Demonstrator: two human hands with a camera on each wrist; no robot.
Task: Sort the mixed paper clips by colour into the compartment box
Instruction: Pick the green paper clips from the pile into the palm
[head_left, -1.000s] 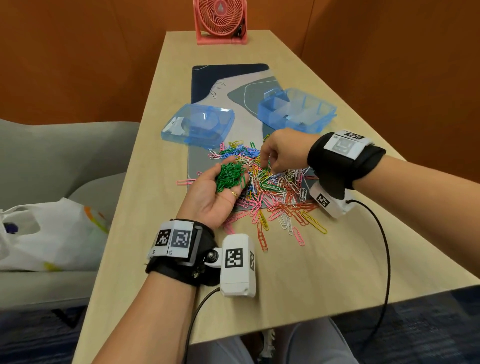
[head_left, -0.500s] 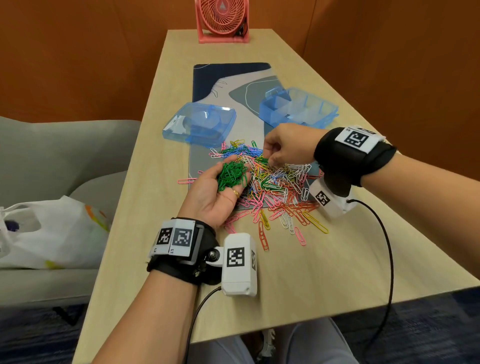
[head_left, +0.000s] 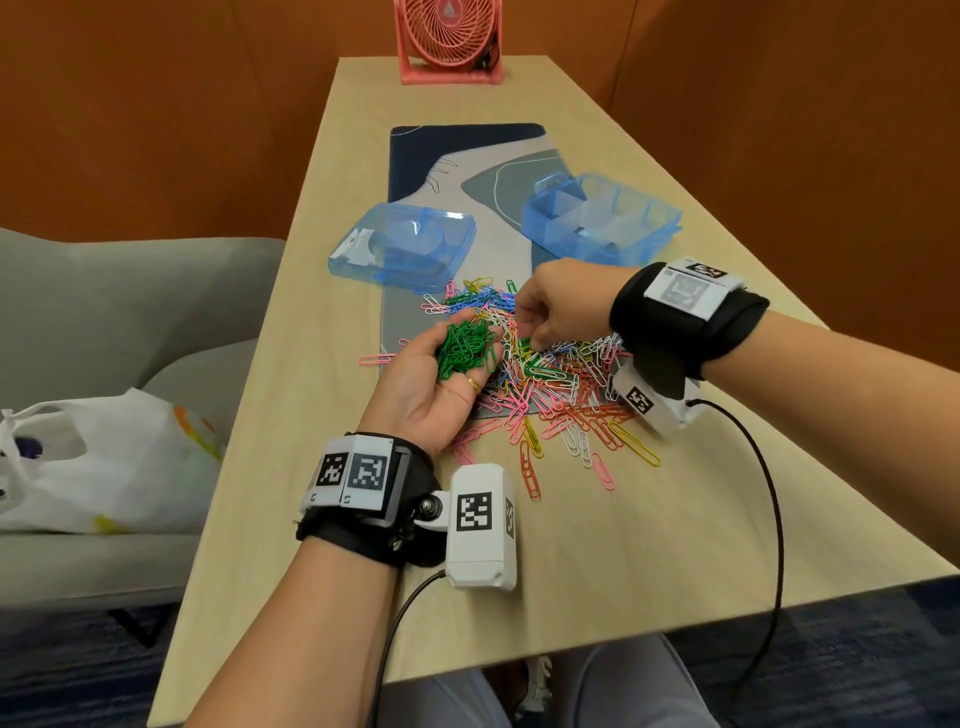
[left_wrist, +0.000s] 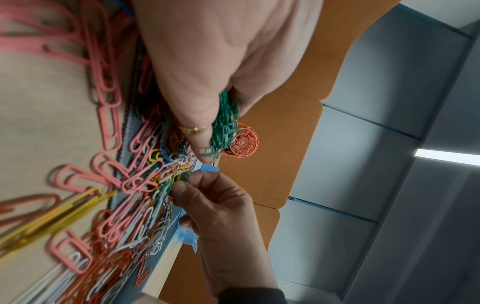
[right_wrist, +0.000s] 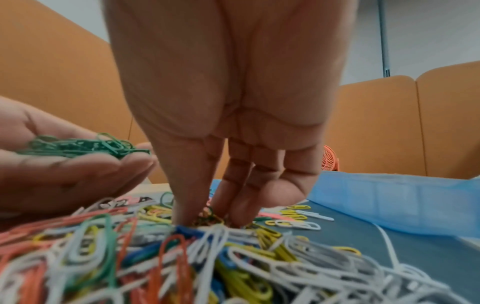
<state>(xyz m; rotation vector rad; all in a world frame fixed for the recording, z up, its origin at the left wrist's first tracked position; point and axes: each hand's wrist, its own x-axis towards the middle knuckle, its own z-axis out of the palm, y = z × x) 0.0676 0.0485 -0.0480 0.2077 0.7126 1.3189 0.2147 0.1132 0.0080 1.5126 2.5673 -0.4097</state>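
A heap of mixed coloured paper clips (head_left: 563, 387) lies across the mat's near edge and the table. My left hand (head_left: 436, 389) is palm up at the heap's left side, and a bunch of green clips (head_left: 465, 348) lies in its cupped palm (right_wrist: 64, 176). My right hand (head_left: 535, 332) reaches down into the top of the heap. Its thumb and fingertips (right_wrist: 182, 214) pinch a green clip (left_wrist: 183, 178) there. The blue compartment box (head_left: 602, 223) stands open behind the right hand, with nothing showing in its compartments.
The box's clear blue lid (head_left: 402, 247) lies on the mat (head_left: 467, 156) to the left of the heap. A pink fan (head_left: 449, 41) stands at the table's far end. Left of the table, a grey sofa holds a white plastic bag (head_left: 104, 457).
My right hand has kept picking at the top of the heap, its fingertips shifting slightly. The left hand with the green bunch has stayed in place.
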